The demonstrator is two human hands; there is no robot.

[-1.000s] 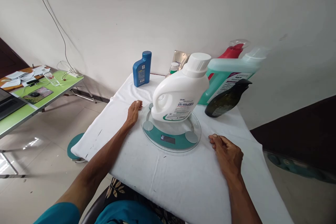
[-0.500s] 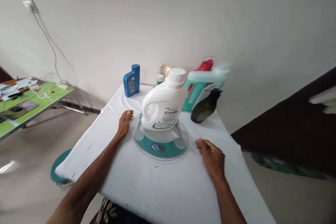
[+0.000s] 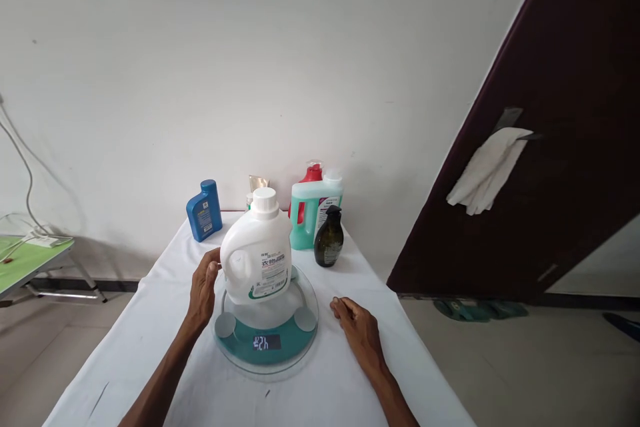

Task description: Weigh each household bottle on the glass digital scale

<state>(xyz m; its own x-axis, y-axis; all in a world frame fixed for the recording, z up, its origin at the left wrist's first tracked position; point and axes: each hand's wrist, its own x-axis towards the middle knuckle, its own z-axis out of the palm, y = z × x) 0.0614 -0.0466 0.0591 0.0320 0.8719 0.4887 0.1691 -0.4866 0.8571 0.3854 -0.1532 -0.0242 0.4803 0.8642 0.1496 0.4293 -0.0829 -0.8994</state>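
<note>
A white detergent jug with a white screw cap and side handle stands upright on a round glass scale, whose teal base shows a lit display at its near edge.

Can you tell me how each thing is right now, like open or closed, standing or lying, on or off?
White jug: upright on the scale, cap on.
Scale: on, digits lit.
Blue bottle: upright, capped.
Green jug: upright, capped.
Dark bottle: upright, pump top on.
Door: open, white cloth hanging on its handle.
Left hand: open, fingers at the white jug's handle side.
Right hand: loosely curled, resting on the table.
</note>
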